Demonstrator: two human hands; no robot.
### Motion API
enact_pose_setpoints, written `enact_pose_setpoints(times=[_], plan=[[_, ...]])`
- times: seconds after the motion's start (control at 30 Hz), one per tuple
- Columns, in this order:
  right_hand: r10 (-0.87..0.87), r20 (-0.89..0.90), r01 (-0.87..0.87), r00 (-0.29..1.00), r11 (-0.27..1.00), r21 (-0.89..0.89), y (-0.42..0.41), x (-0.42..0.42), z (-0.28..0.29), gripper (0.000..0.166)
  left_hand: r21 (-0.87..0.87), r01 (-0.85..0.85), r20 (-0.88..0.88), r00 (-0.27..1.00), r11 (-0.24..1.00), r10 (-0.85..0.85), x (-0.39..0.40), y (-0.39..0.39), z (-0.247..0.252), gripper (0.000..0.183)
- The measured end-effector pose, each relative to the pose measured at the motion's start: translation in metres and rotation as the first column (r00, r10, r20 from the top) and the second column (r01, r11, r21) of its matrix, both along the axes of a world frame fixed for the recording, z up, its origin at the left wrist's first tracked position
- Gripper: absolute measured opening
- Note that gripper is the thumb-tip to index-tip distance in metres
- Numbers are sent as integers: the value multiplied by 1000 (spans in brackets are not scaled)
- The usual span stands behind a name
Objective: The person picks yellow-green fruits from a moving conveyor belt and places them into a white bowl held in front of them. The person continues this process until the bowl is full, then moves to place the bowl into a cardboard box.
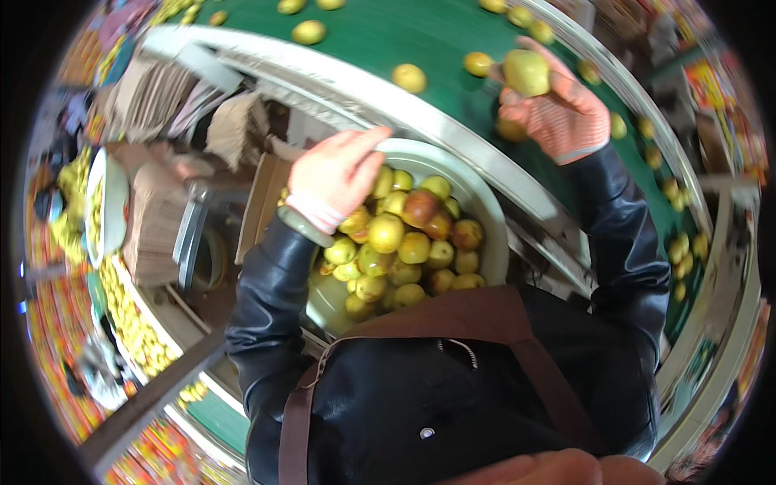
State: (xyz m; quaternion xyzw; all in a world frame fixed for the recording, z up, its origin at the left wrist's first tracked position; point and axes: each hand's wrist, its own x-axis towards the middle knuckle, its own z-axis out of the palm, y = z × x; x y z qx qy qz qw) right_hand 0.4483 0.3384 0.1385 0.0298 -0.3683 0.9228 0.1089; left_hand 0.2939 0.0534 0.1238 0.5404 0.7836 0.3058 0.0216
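Observation:
My right hand (555, 112), in an orange-and-white knit glove, grips a yellow-green fruit (526, 73) between thumb and fingers. It is raised over the green conveyor belt (364, 54). My left hand (336, 176), gloved the same way, hovers over the left side of a pale basin (494, 224). Its thumb stands apart from the fingers, and no fruit shows in it, though the palm is hidden. Heaped in the basin are many yellow-green fruits (385, 233), some with reddish-brown patches. The basin sits between my apron (448, 315) and the belt's white side rail (424, 121).
Loose fruits (409, 79) lie scattered on the belt. Left of the basin are an open cardboard box (257, 200), stacked brown cardboard pieces (159, 224) and another pale basin (109, 206). A second fruit-covered line (139, 327) runs at lower left, crossed by a metal bar (157, 400).

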Motion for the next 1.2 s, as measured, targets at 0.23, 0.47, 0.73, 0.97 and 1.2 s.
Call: enact_pose_setpoints(times=[0.23, 0.47, 0.73, 0.97, 1.2], plan=[[11, 43, -10, 999, 999, -38, -11, 50, 0, 65, -122, 25, -66, 997, 992, -34, 16, 9, 13, 34], [-615, 32, 91, 788, 168, 982, 8, 66, -9, 36, -55, 36, -95, 995, 998, -41, 21, 3, 3, 34], [-489, 43, -121, 871, -130, 984, 11, 61, -20, 49, -1, 50, -91, 995, 999, -50, 15, 4, -1, 34], [-409, -190, 82, 893, -267, 960, 40, 28, 7, 45, 20, 77, -103, 992, 997, -75, 15, 6, 1, 33], [-727, -49, 120, 684, 46, 992, 129, -96, -6, 37, -37, 54, -72, 996, 998, -56, 16, 8, 5, 36]])
